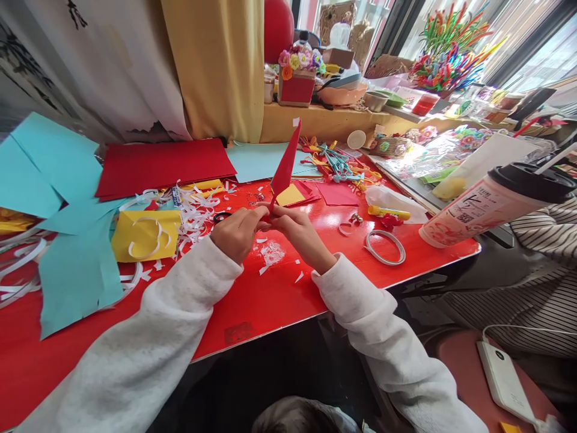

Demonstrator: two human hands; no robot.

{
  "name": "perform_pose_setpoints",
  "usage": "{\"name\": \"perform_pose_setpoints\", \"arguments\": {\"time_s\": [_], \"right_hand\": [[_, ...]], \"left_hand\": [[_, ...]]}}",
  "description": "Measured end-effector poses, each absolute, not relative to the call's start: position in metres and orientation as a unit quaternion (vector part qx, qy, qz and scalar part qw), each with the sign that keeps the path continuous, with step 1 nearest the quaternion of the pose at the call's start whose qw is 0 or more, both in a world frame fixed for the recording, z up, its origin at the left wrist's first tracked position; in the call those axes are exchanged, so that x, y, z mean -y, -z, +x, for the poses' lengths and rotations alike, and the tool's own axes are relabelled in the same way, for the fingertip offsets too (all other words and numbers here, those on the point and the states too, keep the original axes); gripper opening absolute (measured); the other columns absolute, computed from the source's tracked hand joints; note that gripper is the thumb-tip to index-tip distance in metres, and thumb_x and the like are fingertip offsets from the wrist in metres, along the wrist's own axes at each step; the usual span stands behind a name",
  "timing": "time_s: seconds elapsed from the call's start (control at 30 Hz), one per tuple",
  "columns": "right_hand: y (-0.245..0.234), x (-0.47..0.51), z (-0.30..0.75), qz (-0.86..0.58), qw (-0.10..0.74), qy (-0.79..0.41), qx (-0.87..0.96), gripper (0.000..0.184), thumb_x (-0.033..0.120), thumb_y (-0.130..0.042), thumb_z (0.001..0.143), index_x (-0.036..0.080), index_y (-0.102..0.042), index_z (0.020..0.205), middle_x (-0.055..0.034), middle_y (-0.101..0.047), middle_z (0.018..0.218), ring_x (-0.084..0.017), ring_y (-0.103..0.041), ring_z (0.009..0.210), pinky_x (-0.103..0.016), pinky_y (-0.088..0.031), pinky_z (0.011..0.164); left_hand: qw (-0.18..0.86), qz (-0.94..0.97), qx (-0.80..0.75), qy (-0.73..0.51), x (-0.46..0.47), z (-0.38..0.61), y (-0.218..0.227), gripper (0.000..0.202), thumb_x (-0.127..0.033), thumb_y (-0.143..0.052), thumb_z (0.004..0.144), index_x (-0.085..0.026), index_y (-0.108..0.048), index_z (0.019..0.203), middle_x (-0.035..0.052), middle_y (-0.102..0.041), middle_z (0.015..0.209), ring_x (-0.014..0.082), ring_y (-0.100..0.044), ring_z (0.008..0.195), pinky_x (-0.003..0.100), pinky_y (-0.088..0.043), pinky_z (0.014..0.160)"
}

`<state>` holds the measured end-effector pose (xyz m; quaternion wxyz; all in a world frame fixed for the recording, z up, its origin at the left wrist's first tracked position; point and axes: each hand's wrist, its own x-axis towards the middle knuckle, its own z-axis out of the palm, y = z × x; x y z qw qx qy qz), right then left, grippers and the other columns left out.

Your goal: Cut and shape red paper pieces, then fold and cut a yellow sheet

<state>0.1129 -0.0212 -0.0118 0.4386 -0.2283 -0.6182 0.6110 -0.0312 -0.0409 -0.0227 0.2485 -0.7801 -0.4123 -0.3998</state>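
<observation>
A piece of red folded paper [285,165] stands up from between my hands, its pointed tip at the top. My left hand [238,231] pinches its lower end from the left. From the other side my right hand [301,231] grips the same end, fingertips meeting those of the left. The very bottom of the paper is hidden by the fingers. Just behind my left hand lies a black ring-shaped part [220,217], perhaps a scissors handle. Beyond the hands are a yellow paper square [290,195] and red paper squares [340,193].
White paper shreds [198,210], blue sheets [81,270] and a red stack [166,165] cover the left. To the right lie a tape roll [385,247], a yellow glue stick [389,213] and a tilted drink cup [482,204]. A person's striped sleeve [545,234] shows at the right edge.
</observation>
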Motion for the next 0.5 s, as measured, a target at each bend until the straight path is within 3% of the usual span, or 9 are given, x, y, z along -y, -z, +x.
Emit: {"name": "perform_pose_setpoints", "arguments": {"time_s": [0.2,0.5], "right_hand": [[0.0140,0.0174,0.1138,-0.218,0.438,-0.655,0.576,0.028,0.018,-0.039,0.076,0.016,-0.059,0.097,-0.0026,-0.062,0.088,-0.011,-0.058,0.081,-0.034,-0.042,0.086],[0.0099,0.0201,0.1137,-0.237,0.436,-0.647,0.579,0.027,0.022,-0.047,0.076,0.017,-0.057,0.101,-0.0031,-0.062,0.090,-0.011,-0.059,0.080,-0.033,-0.044,0.085]], "left_hand": [[0.215,-0.772,0.428,0.418,0.0405,-0.0303,0.0231,0.015,-0.023,-0.046,0.079,-0.016,-0.053,0.091,0.0022,-0.063,0.075,0.0110,-0.059,0.066,0.019,-0.045,0.063],[0.167,-0.761,0.448,0.438,0.0450,-0.0298,0.0212,0.017,-0.023,-0.047,0.079,-0.018,-0.048,0.096,-0.0013,-0.064,0.078,0.0084,-0.060,0.068,0.016,-0.044,0.058]]}}
